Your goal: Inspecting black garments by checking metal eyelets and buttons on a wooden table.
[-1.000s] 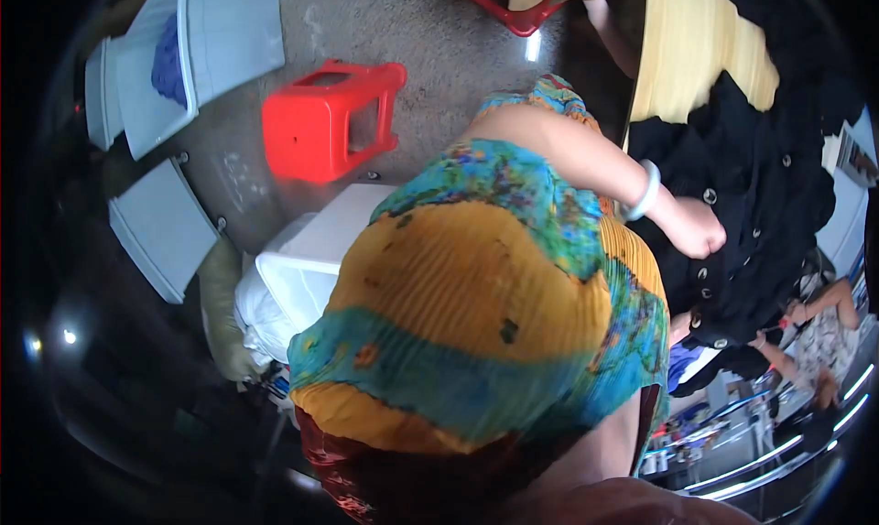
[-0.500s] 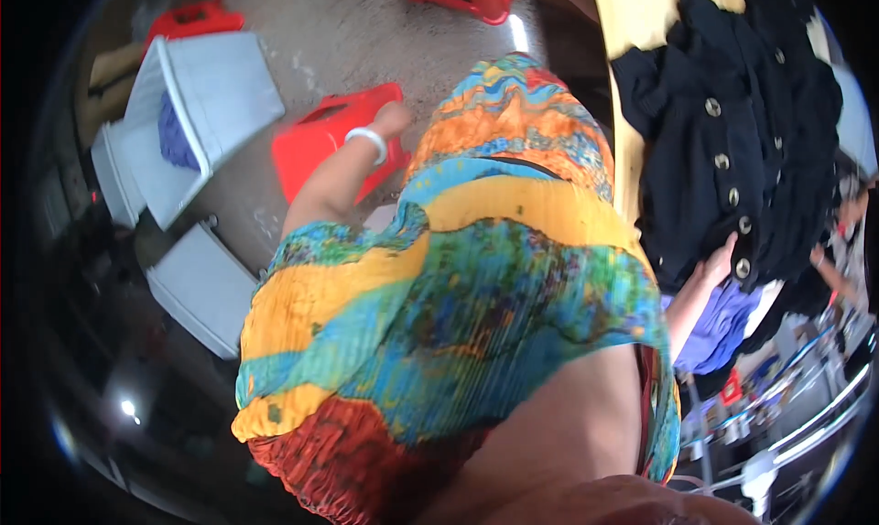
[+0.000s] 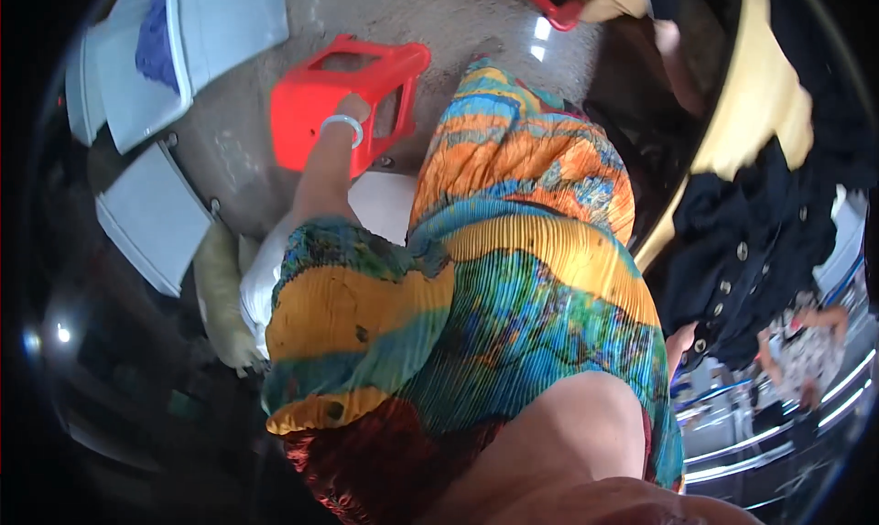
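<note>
The left hand [image 3: 355, 108], with a white bracelet [image 3: 342, 127] at its wrist, appears before the red stool [image 3: 298, 127] in the upper left of the frame; it is blurred, so I cannot tell how far it opens or whether it touches the stool. The right hand [image 3: 680, 340], at lower right, is beside the black garment [image 3: 719, 237] with round buttons; its fingers are mostly hidden, so its grip is unclear. The garment lies on the yellow table [image 3: 753, 99], whose edge runs slantwise. Grey floor [image 3: 449, 21] shows between stool and table. Pale bins [image 3: 233, 31] stand at upper left.
</note>
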